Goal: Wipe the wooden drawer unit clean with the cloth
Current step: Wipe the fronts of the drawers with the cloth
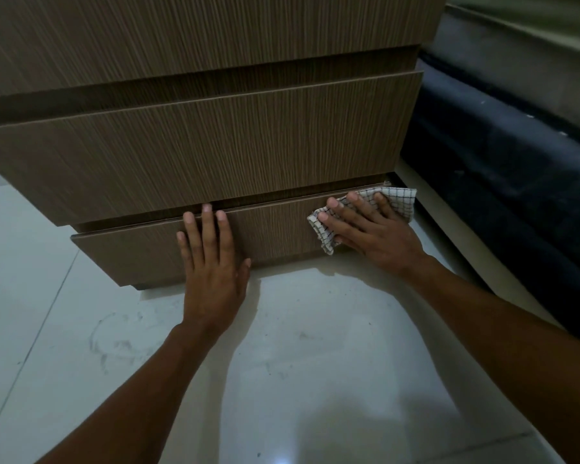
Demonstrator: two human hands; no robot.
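Drawer unit (195, 139) fills the upper left and centre of frame: brown laminate with fine vertical wood-grain striping, flat slab fronts, no handles visible, dark recessed gaps between fronts. Bottom drawer (141, 252) sits low centre-left and sticks out slightly past the front above it, with a thin square top edge.

Left hand (211, 262), centre frame: flat on the bottom drawer front, fingers straight and slightly spread, tips reaching the drawer's top edge. Holds nothing.

Right hand (369, 229), centre right: palm down, fingers extended and splayed, pressing the cloth (399, 202) flat against the right end of the bottom drawer front. Not curled round it.

Cloth: thin woven fabric, white with a dark grid check, crumpled. It shows past the fingertips at the top right and folds out under the thumb side at the lower left.

Floor (298, 380), lower half of frame: glossy pale tiles with thin grout lines, faint smudges left of centre, and a bright light reflection at the bottom edge.

Right side of frame: dark, blurred object (499, 162) beside the unit, can't tell what it is.
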